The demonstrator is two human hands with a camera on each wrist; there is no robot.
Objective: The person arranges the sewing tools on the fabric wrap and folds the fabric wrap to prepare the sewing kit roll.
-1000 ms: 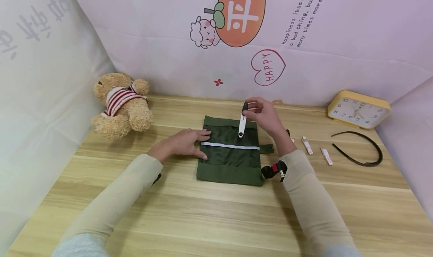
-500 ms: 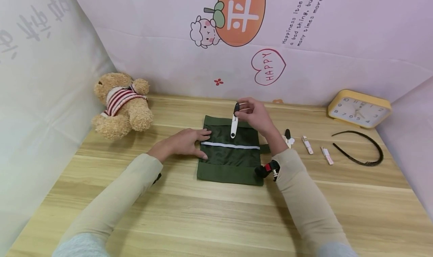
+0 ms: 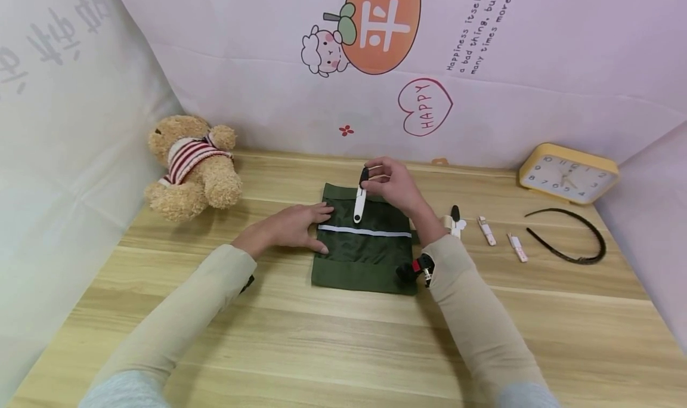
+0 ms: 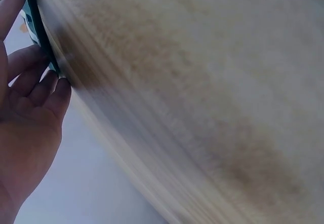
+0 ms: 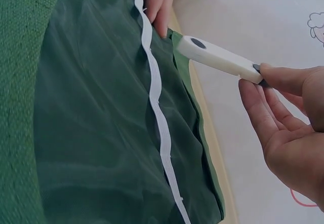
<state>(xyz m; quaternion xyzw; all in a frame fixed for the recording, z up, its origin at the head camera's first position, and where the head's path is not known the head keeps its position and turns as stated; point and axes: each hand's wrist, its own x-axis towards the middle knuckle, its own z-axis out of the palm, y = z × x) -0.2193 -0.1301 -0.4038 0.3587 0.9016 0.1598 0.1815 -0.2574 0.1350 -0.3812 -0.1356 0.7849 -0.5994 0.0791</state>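
A dark green cloth roll pouch (image 3: pixel 365 277) lies spread flat on the table, with a white elastic band (image 3: pixel 365 231) stitched across its middle. At its left edge rests my left hand (image 3: pixel 290 228), fingers and thumb spread on the cloth; the left wrist view shows the fingertips against the green edge (image 4: pixel 43 31). My right hand (image 3: pixel 394 187) pinches a slim white tool (image 3: pixel 359 208) by its black end, between thumb and fingers. Its white end, marked with a black oval spot, points down above the elastic band. In the right wrist view the tool (image 5: pixel 217 58) slants over the pouch's far edge.
Beyond my right wrist lies another white item with a black tip (image 3: pixel 455 220). Farther right are two small white-and-pink pieces (image 3: pixel 486 231), a black headband (image 3: pixel 596 235) and a yellow clock (image 3: pixel 569 172). A teddy bear (image 3: pixel 195 169) sits at the back left, before a printed cloth wall.
My right hand has carried the white tool leftward over the pouch and slightly lower. The black-tipped item on the table has come into sight. My left hand has stayed at the pouch's edge.
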